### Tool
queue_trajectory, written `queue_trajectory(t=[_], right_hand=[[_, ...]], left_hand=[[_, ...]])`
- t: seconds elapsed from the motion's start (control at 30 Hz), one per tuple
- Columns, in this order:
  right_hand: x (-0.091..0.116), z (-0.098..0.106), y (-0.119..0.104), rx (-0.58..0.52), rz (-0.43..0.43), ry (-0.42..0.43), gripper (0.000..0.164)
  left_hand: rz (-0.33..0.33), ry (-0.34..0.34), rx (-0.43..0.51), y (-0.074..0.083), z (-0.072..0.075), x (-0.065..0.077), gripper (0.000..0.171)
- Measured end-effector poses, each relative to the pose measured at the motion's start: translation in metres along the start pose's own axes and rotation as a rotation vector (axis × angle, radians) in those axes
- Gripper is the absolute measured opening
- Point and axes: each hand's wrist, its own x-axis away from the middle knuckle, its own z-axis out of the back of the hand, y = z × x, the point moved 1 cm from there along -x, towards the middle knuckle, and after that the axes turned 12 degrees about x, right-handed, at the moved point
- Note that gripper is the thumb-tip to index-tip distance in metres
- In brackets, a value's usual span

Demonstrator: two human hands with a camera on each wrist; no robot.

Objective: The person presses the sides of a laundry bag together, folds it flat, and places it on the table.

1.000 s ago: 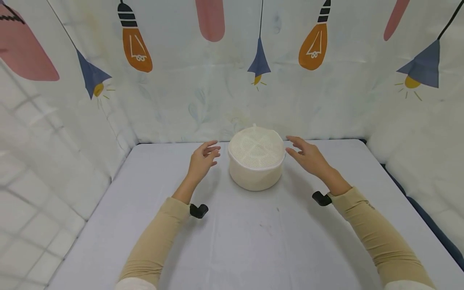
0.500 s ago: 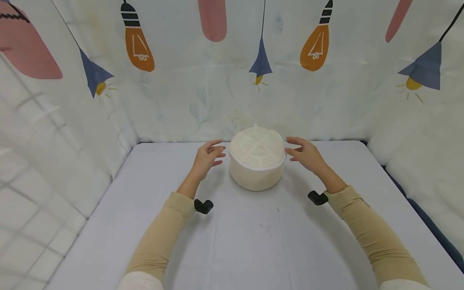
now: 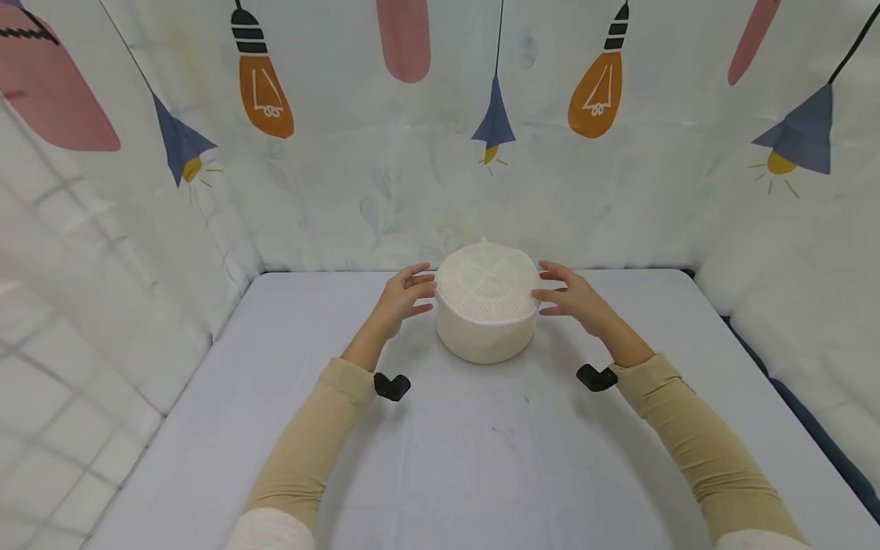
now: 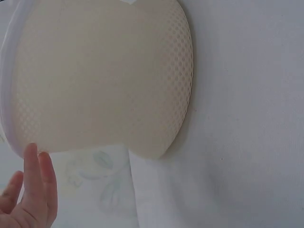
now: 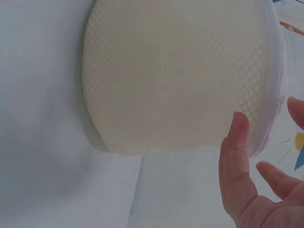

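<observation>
A cream, drum-shaped mesh bag (image 3: 486,336) with a white rim stands upright on the white-covered table (image 3: 467,458), near its far edge. Honeycomb mesh shows on its wall (image 4: 95,71) in the left wrist view. On its left side my left hand (image 3: 402,299) has its fingers spread loosely, tips at the rim. My right hand (image 3: 580,302) is at the opposite side, and one digit overlaps the rim in the head view. Fingers of the right hand (image 5: 237,152) lie close along the wall in the right wrist view; whether they press on it I cannot tell. Neither hand grips anything.
White fabric walls (image 3: 330,191) printed with lamps and bulbs rise behind and beside the table. A black wrist camera (image 3: 392,386) sticks out at the left cuff, another black camera (image 3: 596,377) at the right cuff.
Both hands have moved inward to the bag, the left one rightward and the right one leftward. The bag stays where it was.
</observation>
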Motion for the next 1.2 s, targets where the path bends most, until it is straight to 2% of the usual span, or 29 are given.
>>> queue_trajectory(t=[0.5, 0.87, 1.2], right_hand=[[0.0001, -0.0005, -0.0009, -0.079, -0.014, -0.051, 0.086], [-0.0013, -0.0004, -0.0031, -0.02, -0.017, -0.051, 0.084], [-0.0037, 0.0021, -0.0038, -0.036, -0.011, -0.077, 0.083]], left_hand=[[-0.007, -0.032, -0.02, -0.0045, -0.0076, 0.0023, 0.055], [0.001, -0.017, -0.002, -0.0042, -0.0094, 0.0019, 0.055], [-0.008, -0.013, -0.006, -0.0017, -0.0092, 0.0026, 0.056]])
